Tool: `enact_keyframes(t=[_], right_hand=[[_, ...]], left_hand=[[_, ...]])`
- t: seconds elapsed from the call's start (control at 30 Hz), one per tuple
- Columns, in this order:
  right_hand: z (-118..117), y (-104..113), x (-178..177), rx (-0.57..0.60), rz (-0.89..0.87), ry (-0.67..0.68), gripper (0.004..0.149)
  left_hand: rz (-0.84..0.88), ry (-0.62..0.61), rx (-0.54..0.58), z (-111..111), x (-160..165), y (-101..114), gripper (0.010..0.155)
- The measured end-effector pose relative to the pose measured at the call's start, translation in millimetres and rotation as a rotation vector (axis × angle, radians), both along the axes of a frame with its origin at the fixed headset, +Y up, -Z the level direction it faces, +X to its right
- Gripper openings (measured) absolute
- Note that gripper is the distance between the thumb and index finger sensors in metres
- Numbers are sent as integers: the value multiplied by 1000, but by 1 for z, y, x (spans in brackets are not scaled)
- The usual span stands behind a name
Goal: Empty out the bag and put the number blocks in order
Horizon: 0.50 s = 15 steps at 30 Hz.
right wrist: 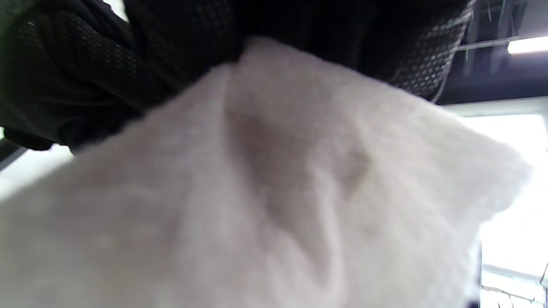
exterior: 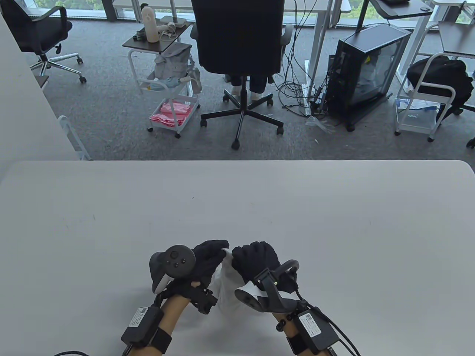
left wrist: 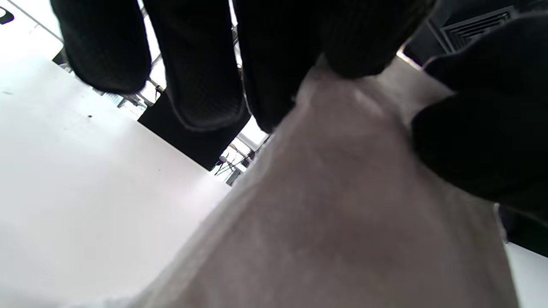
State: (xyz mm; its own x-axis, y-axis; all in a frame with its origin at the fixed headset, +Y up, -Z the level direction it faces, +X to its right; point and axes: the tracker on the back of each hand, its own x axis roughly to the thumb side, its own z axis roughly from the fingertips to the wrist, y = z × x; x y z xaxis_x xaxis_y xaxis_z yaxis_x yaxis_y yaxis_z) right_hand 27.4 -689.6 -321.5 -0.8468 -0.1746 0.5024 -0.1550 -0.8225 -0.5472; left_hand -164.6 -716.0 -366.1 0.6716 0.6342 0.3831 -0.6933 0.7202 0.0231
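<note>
A white cloth bag (exterior: 227, 282) stands between my two hands near the front edge of the table (exterior: 237, 200). My left hand (exterior: 207, 256) grips the bag's top from the left, and my right hand (exterior: 254, 257) grips it from the right. In the left wrist view the bag (left wrist: 342, 205) fills the lower right, with my fingers (left wrist: 274, 60) closed on its top. In the right wrist view the bag (right wrist: 265, 205) fills most of the frame under my glove. No number blocks show; the bag's contents are hidden.
Beyond the table's far edge are a black office chair (exterior: 241, 48), a white rolling cart (exterior: 170, 92), a computer tower (exterior: 367, 74) and another cart (exterior: 426, 96) on grey carpet.
</note>
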Motion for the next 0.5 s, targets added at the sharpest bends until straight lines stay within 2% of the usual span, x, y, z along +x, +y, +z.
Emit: enact_keyframes(t=[0.1,0.2,0.23,0.3,0.33,0.4,0.43,0.47,0.5], right_hand=[[-11,4,17,-146,-138,-25,41],[-27,-1,40,-469,-306,-42,67],[-34,-5,49,-618,-385,-7,70],[-43,-16,63,-809,-526,11,74],[-46,-20,67,-835,-559,18,69],[-49,-22,72,-795,-561,-3,59],[-49,-21,73,-745,-527,-25,54],[-47,-18,74,-654,-507,-55,42],[-46,-15,74,-605,-501,-67,39]], left_hand=[[105,-6,-40,-2,-2,0,41],[157,-11,-52,-3,-7,0,41],[173,-15,-61,-3,-9,1,41],[202,-22,-64,-4,-11,1,41],[205,-19,-72,-4,-12,2,41],[199,-15,-56,-4,-13,2,41],[196,-15,-60,-4,-13,3,41],[197,-19,-56,-4,-14,4,41],[200,-13,-47,-4,-15,5,41]])
